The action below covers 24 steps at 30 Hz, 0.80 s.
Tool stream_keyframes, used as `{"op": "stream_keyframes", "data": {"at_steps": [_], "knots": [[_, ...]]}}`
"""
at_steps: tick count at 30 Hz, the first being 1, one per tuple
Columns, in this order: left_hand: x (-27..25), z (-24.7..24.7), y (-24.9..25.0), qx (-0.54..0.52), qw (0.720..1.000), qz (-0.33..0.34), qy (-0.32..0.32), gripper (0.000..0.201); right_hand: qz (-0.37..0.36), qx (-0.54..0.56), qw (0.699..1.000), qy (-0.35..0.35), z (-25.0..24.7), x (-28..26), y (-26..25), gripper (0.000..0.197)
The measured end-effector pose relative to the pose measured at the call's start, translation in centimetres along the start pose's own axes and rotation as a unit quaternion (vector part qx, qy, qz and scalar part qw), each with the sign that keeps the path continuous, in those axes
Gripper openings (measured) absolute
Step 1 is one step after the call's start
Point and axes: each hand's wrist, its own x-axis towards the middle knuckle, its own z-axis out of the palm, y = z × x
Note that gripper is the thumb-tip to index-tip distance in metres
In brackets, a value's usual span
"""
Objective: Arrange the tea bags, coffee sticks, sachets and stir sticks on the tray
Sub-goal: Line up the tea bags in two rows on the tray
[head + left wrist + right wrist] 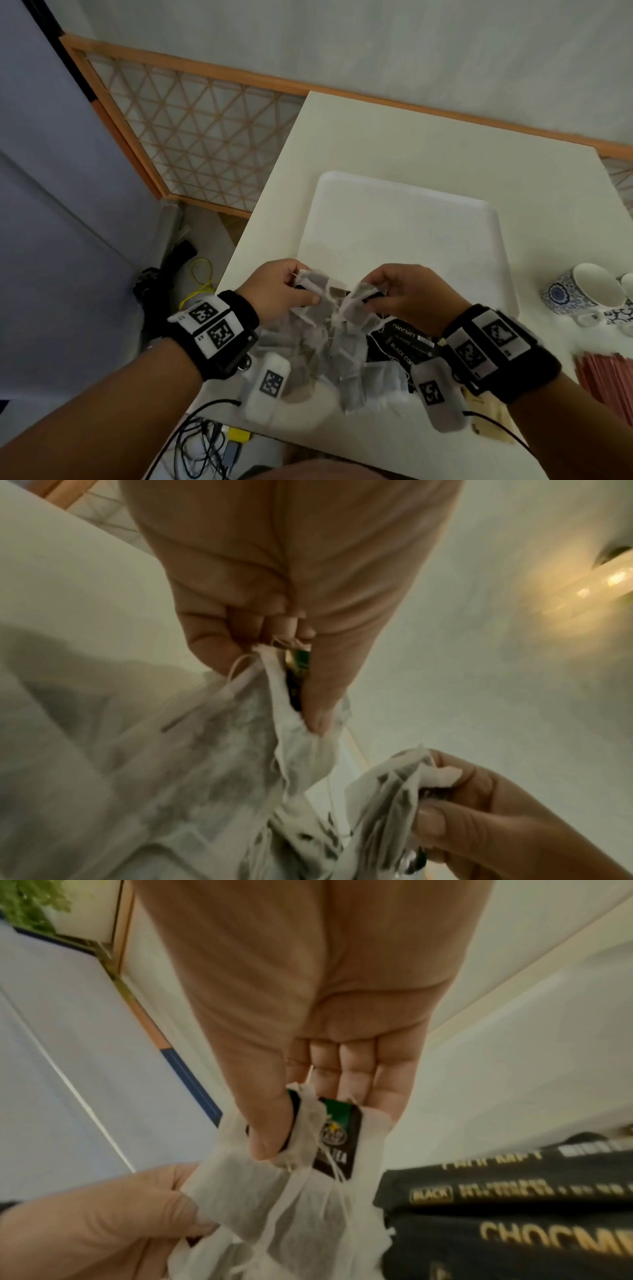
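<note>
My left hand (279, 291) pinches a bunch of white tea bags (313, 286) between thumb and curled fingers, just above the near edge of the white tray (404, 219). My right hand (399, 291) pinches another bunch of tea bags (363, 298) with green-and-black tags (337, 1139). Tangled strings join the two bunches. A heap of more tea bags (329, 356) lies on the table below the hands. Black coffee sticks (407, 346) lie under my right wrist. In the left wrist view my thumb (325, 691) presses the bags (301, 739). The tray's bare surface holds nothing.
The white table (445, 144) ends at its left edge near my left wrist. Blue-patterned cups (582, 294) stand at the right, with pink sachets (606, 380) in front of them. A flat beige packet (493, 418) lies near the front edge. Cables (205, 445) trail on the floor.
</note>
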Motion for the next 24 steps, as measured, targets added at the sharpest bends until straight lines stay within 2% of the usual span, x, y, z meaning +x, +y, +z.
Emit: {"op": "stream_keyframes", "data": {"at_steps": [2, 6, 11, 14, 17, 22, 24], "knots": [[0.2, 0.0, 0.3, -0.033, 0.999, -0.008, -0.016, 0.025, 0.000, 0.022, 1.000, -0.008, -0.5, -0.2, -0.3, 0.021], [0.8, 0.6, 1.4, -0.085, 0.995, -0.023, -0.034, 0.026, 0.000, 0.093, 0.994, -0.065, -1.8, 0.0, -1.4, 0.021], [1.6, 1.3, 2.5, -0.138, 0.989, -0.022, -0.043, 0.027, -0.017, 0.114, 0.988, -0.104, -2.2, 1.4, -1.9, 0.023], [1.6, 1.4, 2.8, -0.158, 0.985, -0.032, -0.062, 0.024, -0.002, 0.120, 0.988, -0.094, -1.7, 2.4, -1.6, 0.022], [1.7, 1.7, 2.7, -0.224, 0.971, -0.058, -0.067, 0.026, 0.018, 0.131, 0.988, -0.084, -1.3, 3.1, -1.5, 0.022], [1.7, 1.9, 3.3, -0.304, 0.949, -0.069, -0.052, 0.013, 0.005, 0.151, 0.987, -0.058, -0.7, 4.0, -1.5, 0.037], [1.7, 1.8, 3.9, -0.324, 0.941, -0.079, -0.062, 0.022, 0.006, 0.152, 0.987, -0.046, -0.7, 4.4, -1.4, 0.039]]}}
